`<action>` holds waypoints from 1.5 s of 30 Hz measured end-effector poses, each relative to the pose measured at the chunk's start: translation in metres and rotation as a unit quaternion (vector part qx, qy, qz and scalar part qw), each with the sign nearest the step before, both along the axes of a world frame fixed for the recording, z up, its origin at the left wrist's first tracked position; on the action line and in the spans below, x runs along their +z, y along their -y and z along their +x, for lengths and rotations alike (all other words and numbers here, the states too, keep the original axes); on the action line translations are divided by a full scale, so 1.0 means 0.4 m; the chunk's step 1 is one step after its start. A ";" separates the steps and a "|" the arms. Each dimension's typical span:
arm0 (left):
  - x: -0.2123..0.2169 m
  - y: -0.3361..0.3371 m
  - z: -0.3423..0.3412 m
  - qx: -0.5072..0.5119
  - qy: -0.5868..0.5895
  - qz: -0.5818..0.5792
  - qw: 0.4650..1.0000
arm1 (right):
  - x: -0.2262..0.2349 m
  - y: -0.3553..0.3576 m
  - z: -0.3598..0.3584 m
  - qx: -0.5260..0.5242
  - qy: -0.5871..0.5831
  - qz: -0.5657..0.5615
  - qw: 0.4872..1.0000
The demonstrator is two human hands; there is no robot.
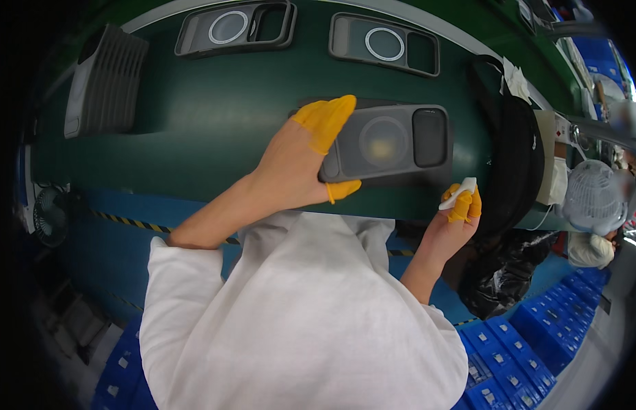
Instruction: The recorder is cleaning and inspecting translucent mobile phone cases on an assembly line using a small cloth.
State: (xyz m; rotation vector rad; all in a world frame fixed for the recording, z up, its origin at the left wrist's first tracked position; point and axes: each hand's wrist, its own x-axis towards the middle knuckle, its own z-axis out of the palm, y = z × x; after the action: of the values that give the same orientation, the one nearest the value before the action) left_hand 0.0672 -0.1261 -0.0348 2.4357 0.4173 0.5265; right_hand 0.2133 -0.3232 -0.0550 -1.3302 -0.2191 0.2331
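Observation:
My left hand (304, 154), in yellow finger cots, grips the left end of a grey translucent phone case (345, 147). A pale ring and a yellowish spot show through its middle, and a dark rectangular camera opening lies at its right end. Beneath it is a dark flat piece (438, 179), partly hidden. To the right, near the table's front edge, my right hand (461, 212) pinches a small folded white cloth or wipe (459, 193) between yellow-covered fingers, apart from the case.
Two similar cases with white rings, a left one (195, 34) and a right one (342, 37), lie along the table's far side. A stack of cases (106, 85) stands at left. A black bag (518, 157) and white fan (594, 198) are at right.

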 end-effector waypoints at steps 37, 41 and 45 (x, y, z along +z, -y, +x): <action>0.113 0.023 -0.038 0.032 0.128 0.038 0.991 | -0.045 -0.091 -0.085 0.283 -0.378 0.306 0.826; 0.116 0.029 -0.039 0.036 0.120 0.039 0.991 | -0.026 -0.109 -0.096 0.289 -0.413 0.311 0.806; 0.117 0.032 -0.041 0.025 0.112 0.048 0.992 | 0.006 -0.143 -0.080 0.323 -0.376 0.324 0.805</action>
State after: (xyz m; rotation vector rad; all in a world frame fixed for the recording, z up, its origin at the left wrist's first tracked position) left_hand 0.0509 -0.1390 0.0121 2.4271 0.3673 0.8490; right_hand 0.1813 -0.2659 -0.0524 -0.3614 -0.0496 1.1382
